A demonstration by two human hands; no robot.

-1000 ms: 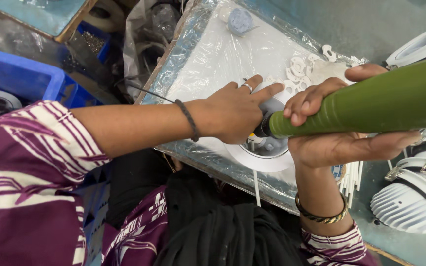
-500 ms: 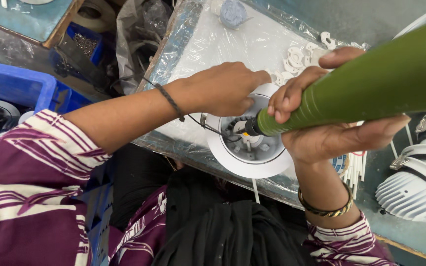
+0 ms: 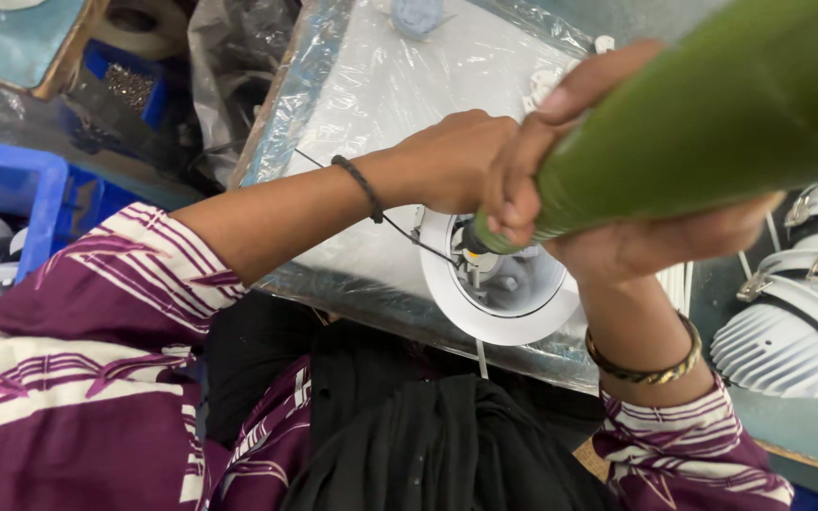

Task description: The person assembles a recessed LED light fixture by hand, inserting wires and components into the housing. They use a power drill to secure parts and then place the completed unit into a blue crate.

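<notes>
My right hand point(image 3: 617, 218) grips a thick green tool point(image 3: 712, 123) that slants from the upper right, its tip set down inside a round white lamp housing point(image 3: 499, 308). My left hand point(image 3: 447, 161), fingers curled, rests on the housing's far rim and holds it down on a plastic-wrapped board point(image 3: 371, 85). A thin black wire point(image 3: 400, 230) runs from under my left wrist into the housing. The housing's inside shows a small metal part, partly hidden by the tool tip.
White finned lamp bodies with metal clips point(image 3: 797, 322) lie at the right. A blue crate point(image 3: 7, 189) with round parts stands at the left. Small white plastic pieces point(image 3: 542, 85) lie on the board behind my hands. A dark cloth point(image 3: 428, 445) covers my lap.
The view has moved closer. My left hand has curled over the housing's far rim, and the green tool has tilted up steeper with its tip deeper in the housing.
</notes>
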